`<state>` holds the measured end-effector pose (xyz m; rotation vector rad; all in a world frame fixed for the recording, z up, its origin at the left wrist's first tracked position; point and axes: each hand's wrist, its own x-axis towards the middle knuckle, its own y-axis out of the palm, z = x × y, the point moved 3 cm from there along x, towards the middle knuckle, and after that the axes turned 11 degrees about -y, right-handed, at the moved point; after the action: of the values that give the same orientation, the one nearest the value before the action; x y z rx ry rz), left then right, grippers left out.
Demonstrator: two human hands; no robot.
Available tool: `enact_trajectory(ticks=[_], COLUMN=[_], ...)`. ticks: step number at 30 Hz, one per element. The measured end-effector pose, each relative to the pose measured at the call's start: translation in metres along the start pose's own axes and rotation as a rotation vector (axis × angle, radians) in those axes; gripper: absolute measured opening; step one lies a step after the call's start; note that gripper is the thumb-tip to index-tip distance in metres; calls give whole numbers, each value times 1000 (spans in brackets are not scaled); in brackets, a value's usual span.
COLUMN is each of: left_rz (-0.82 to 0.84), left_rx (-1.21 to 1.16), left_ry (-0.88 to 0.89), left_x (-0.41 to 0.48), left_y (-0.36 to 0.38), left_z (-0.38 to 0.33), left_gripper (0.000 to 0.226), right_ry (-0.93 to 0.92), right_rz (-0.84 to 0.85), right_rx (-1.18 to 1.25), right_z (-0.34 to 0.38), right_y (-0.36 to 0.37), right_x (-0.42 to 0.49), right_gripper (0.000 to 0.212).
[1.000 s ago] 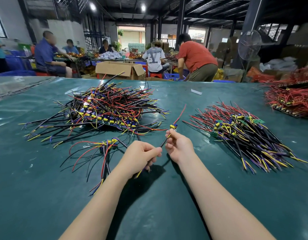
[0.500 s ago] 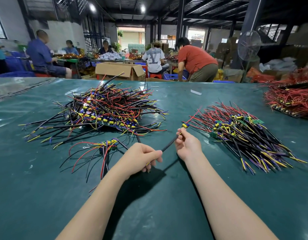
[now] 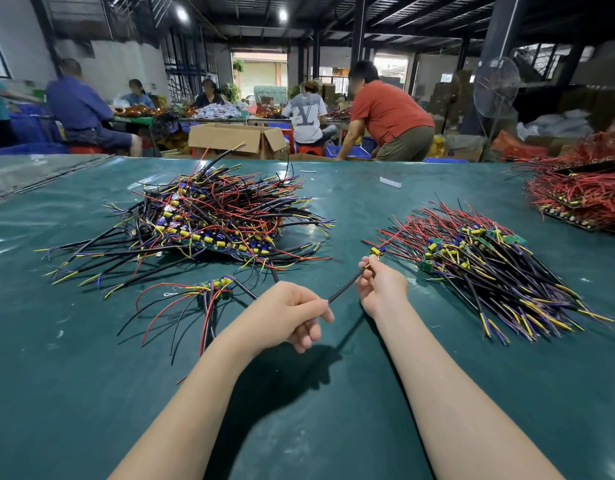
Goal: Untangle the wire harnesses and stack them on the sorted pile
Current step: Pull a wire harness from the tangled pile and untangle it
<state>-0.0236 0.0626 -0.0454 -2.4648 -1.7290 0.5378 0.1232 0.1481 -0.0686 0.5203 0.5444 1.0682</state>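
I hold one harness [image 3: 345,285] stretched between both hands above the middle of the bench [image 3: 91,393], clear of the surface. The left hand [image 3: 285,317] is closed on its lower end, with thumb and curled fingers pinching the black sleeve. The right hand [image 3: 382,285] is closed on the upper end, pinching just below the yellow connector [image 3: 375,251]. The red leads past that connector reach the left fringe of the sorted pile [image 3: 489,261], which lies toward the right edge of the bench. I cannot tell whether they touch it.

The tangled pile [image 3: 216,216] sits toward the far left. A loose cluster [image 3: 209,292] lies just nearer than it, beside the left hand. A red wire heap [image 3: 583,192] occupies the far right corner.

Risks, as I judge them:
- The free red leads may snag the fringe of the sorted pile and drag laid harnesses out of line if I set the harness down at an angle.
- Releasing the left end first lets the tail swing back toward the loose cluster.

Compared with one second ago, the right hand has moved right, toward the sorted pile, and the harness is drawn out straighter. The left hand has barely shifted. The red leads then pointed up over open bench. They now lie low toward the pile.
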Motion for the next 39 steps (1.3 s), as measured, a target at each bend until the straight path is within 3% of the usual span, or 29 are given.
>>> enact_trajectory(ticks=[8, 12, 16, 24, 32, 35, 39], left_rz=[-35, 83, -66, -226, 15, 103, 70], left_rx=[-116, -140, 60, 137, -174, -327, -231], left_ry=[200, 2, -143, -163, 74, 127, 99], left_x=[-2, 1, 4, 6, 0, -2, -2], left_y=[21, 18, 3, -11, -10, -9, -6], left_z=[-16, -8, 4, 13, -1, -6, -3], left_gripper=[35, 33, 37, 38, 46, 39, 41], right_ry=[69, 77, 49, -90, -19, 53, 75], right_rz=[-47, -53, -30, -7, 19, 46, 48], right_rx=[148, 171, 207, 190, 156, 201, 222], right_z=[-9, -1, 2, 0, 1, -3, -3], right_y=[7, -2, -6, -5, 2, 9, 6], right_x=[-4, 4, 6, 3, -1, -6, -3], right_gripper=[30, 31, 31, 29, 29, 28, 28])
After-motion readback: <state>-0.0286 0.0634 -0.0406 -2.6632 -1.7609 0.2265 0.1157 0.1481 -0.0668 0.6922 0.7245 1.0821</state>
